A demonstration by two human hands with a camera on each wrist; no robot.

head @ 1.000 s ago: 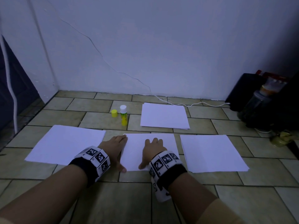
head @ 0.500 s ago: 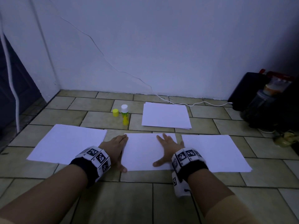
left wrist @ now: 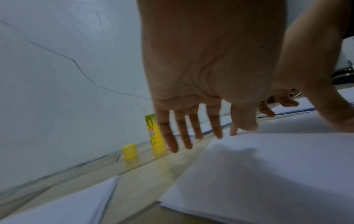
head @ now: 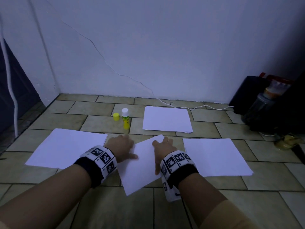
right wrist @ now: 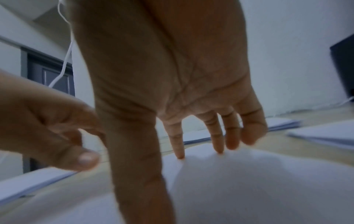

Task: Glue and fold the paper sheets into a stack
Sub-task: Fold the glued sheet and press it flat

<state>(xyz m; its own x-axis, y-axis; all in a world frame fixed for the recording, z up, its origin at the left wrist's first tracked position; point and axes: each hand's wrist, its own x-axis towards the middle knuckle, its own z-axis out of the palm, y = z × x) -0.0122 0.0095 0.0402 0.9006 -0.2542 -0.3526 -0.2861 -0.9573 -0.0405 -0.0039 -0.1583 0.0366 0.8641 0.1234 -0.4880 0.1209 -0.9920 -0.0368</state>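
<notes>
On the tiled floor [head: 102,210], a middle sheet [head: 142,169] lies skewed at an angle between a left sheet [head: 66,147] and a right sheet [head: 216,156]. The left hand [head: 120,148] rests at its left edge with fingers straight. The right hand [head: 165,150] presses flat, fingers spread, on its right side. Beyond stand an uncapped glue stick [head: 125,119], its yellow cap [head: 116,116] just beside it, and a paper stack [head: 166,119].

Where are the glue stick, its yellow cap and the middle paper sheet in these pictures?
glue stick [head: 126,122]: head view, on its yellow body.
yellow cap [head: 116,116]: head view, on its side wall.
middle paper sheet [head: 142,169]: head view, on the bare part between the two hands.
</notes>
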